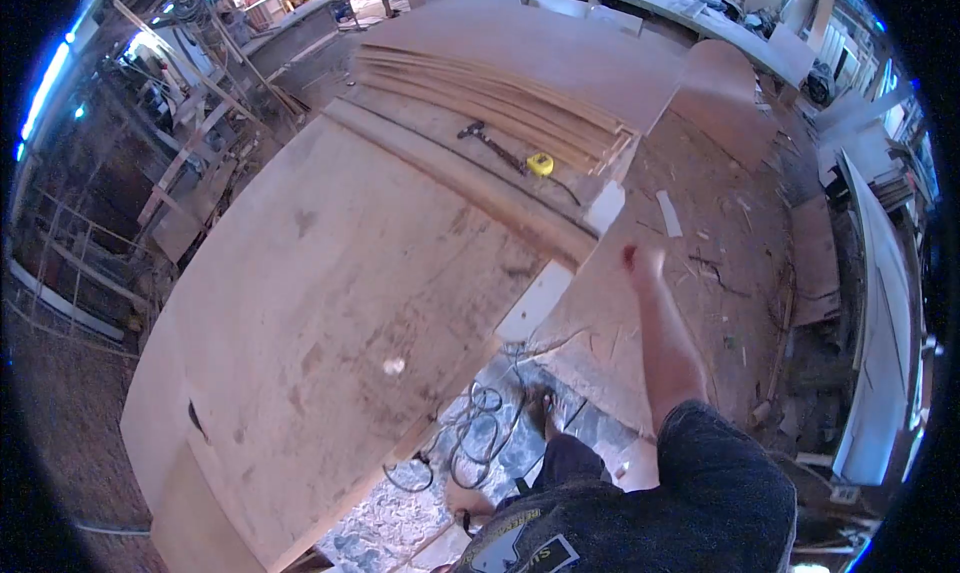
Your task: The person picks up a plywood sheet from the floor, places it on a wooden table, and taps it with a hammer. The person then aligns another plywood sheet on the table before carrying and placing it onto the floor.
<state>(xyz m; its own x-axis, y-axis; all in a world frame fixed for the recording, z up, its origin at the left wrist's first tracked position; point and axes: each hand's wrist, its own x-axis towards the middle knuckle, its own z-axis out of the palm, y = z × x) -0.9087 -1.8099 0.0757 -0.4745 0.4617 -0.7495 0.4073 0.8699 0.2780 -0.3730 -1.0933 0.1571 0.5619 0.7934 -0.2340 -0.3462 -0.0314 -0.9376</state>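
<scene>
My right arm reaches forward, and my right hand is above the floor off the right end of the wooden panel. Its fingers look curled in; what they may hold is hidden. A patch of skin with a dark band shows beside my shirt; whether it is my left hand or a foot is unclear. Left of my right hand, a long rounded wooden piece lies across the panel. Behind it rest a hammer and a yellow tape measure. White pieces stick out at the panel's edge.
Long thin wooden strips are stacked beyond the hammer. A dark cable loops on the dusty floor by my feet. Wood scraps litter the floor to the right. Large sheets lean at the right side, and timber stands at left.
</scene>
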